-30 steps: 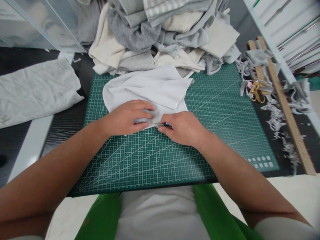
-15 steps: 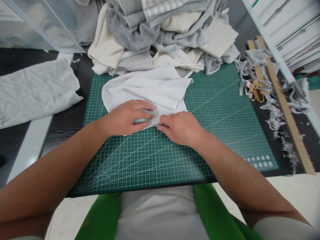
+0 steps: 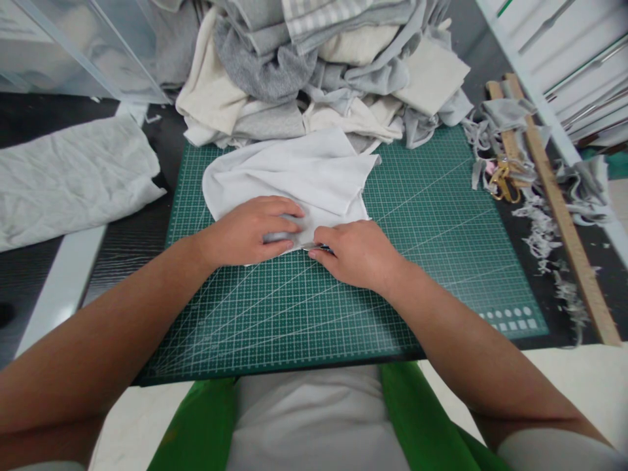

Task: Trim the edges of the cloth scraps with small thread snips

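A piece of white fabric (image 3: 294, 167) lies in loose folds on the green cutting mat (image 3: 294, 314). My left hand (image 3: 255, 229) rests on its near part, fingers stretched and slightly spread, fingertips beside the near edge. Just to the right, my right hand (image 3: 358, 252) is closed around a thin metal tool (image 3: 318, 247), with thumb and forefinger at the fabric's near edge. Only a short shiny bit of the tool shows at the fingertips; my hand hides the remainder, so its kind is unclear.
Behind the mat a large heap of grey and cream fabric (image 3: 267, 65) is piled. Folded pale fabric (image 3: 73, 180) lies at left. On the right are gold-handled scissors (image 3: 505, 182), wooden strips (image 3: 564, 209) and fabric scraps (image 3: 540, 229). A translucent bin (image 3: 118, 52) stands back left.
The whole view has shifted very slightly. Both hands keep nearly the same place on the white fabric, and a little more of the metal tool shows between the right fingers.
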`<action>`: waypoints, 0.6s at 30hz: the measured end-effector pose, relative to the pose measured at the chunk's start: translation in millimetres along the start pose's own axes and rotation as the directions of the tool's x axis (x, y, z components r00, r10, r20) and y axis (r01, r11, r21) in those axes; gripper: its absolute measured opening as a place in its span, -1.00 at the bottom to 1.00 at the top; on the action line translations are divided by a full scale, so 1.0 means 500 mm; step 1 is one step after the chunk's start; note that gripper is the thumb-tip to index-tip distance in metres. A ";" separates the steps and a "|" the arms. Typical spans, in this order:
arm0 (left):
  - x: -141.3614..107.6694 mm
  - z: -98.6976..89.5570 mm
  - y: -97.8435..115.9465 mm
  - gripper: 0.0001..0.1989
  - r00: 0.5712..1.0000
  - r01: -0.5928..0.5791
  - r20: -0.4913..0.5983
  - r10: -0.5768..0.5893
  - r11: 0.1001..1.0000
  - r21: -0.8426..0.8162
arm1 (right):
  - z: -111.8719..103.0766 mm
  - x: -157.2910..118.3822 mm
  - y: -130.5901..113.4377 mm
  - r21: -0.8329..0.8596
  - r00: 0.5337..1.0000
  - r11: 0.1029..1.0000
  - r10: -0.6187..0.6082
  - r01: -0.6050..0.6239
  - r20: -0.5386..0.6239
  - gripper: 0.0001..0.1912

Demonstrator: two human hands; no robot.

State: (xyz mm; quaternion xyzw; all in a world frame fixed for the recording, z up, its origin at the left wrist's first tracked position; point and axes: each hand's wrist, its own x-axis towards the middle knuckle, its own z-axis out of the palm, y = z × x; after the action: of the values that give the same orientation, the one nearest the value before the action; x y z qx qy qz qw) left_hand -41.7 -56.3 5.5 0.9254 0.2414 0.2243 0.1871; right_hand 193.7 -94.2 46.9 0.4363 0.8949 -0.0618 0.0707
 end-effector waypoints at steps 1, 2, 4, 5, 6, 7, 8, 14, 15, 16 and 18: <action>0.000 0.000 0.000 -0.83 1.000 0.003 0.002 -0.003 1.000 0.002 | 0.000 0.000 0.000 -0.001 1.000 1.000 -0.002 0.002 -0.002 -0.64; 0.000 0.000 0.000 -0.83 1.000 0.005 0.004 -0.005 1.000 0.003 | 0.001 0.000 0.001 0.000 1.000 1.000 -0.004 0.004 -0.007 -0.64; -0.001 0.000 -0.001 -0.82 1.000 0.004 0.007 -0.004 1.000 0.001 | 0.003 0.000 0.002 0.001 1.000 1.000 -0.013 0.013 -0.027 -0.64; -0.002 0.000 -0.002 -0.82 1.000 0.003 0.008 -0.003 1.000 0.000 | 0.003 -0.001 0.002 0.002 0.999 1.000 -0.018 0.018 -0.035 -0.65; -0.002 0.000 -0.002 -0.82 1.000 0.001 0.006 -0.001 1.000 0.000 | 0.004 -0.001 0.003 0.003 0.999 1.000 -0.023 0.023 -0.040 -0.65; -0.003 0.000 -0.003 -0.82 1.000 -0.001 0.006 0.001 1.000 -0.001 | 0.004 -0.001 0.003 0.003 0.999 1.000 -0.024 0.024 -0.043 -0.64; -0.003 0.000 -0.003 -0.82 1.000 -0.002 0.006 0.002 1.000 -0.001 | 0.004 -0.001 0.003 0.003 0.999 1.000 -0.024 0.025 -0.041 -0.64; -0.001 -0.002 0.001 -0.83 1.000 0.015 0.012 -0.015 1.000 0.006 | 0.003 -0.001 0.000 -0.009 0.998 0.999 -0.045 0.045 -0.041 -0.65; -0.001 -0.002 0.001 -0.83 1.000 0.010 0.007 -0.010 1.000 0.003 | 0.003 -0.001 -0.001 -0.015 0.998 0.999 -0.050 0.049 -0.046 -0.65; -0.001 -0.002 0.001 -0.82 1.000 0.004 0.003 -0.004 1.000 0.000 | 0.003 -0.001 -0.002 -0.022 0.997 0.998 -0.054 0.053 -0.051 -0.65; 0.000 -0.002 0.001 -0.82 1.000 0.002 -0.001 -0.002 1.000 0.001 | 0.004 -0.001 -0.003 -0.042 0.997 0.998 -0.059 0.057 -0.054 -0.65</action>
State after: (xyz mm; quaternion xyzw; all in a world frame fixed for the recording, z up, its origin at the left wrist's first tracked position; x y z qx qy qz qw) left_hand -42.2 -56.7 6.5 0.9251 0.2427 0.2246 0.1868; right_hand 192.9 -96.0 45.1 0.4103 0.9098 -0.0335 0.0531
